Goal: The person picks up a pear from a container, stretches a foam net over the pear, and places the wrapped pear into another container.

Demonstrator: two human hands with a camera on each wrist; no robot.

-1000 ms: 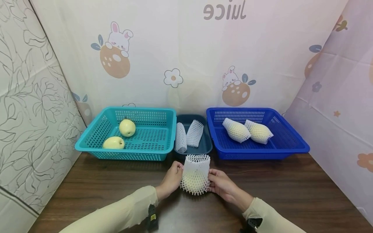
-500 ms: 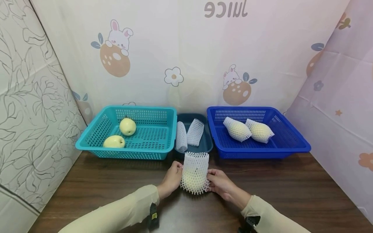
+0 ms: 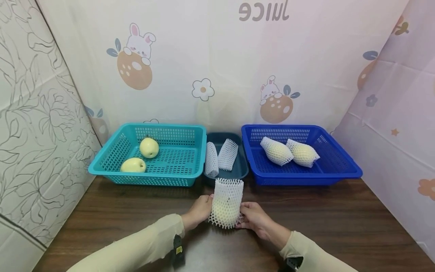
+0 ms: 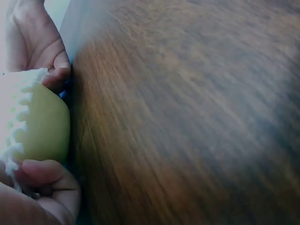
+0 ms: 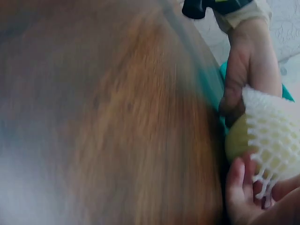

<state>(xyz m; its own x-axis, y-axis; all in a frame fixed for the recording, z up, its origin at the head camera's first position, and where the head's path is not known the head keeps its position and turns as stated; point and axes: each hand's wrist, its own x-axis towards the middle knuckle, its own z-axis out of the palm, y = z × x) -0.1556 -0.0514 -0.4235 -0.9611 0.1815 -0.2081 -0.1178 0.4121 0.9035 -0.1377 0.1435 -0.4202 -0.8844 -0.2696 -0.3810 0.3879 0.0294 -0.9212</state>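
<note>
A white foam fruit net [image 3: 229,190] is stretched over a pale yellow-green pear [image 4: 49,124] at the middle of the table's front. My left hand [image 3: 199,210] pinches the net's left edge. On the other side my right hand [image 3: 257,220] grips the lower right edge, thumb and fingers closed on the mesh. The pear's rounded end bulges bare out of the net's near opening in the left wrist view, with the fingertips of both hands right beside it. Above the pear, the net's far end stands wide and hollow.
A teal basket [image 3: 146,175] with two bare pears stands back left. The small dark tray [image 3: 244,166] between the baskets holds two flat foam nets [image 3: 228,155]. Two netted pears [image 3: 276,152] lie in the blue basket [image 3: 306,176] at back right.
My right hand has slid slightly down and left along the net's edge. The net and pear have shifted a little left in both hands. Baskets and their contents stay put.
</note>
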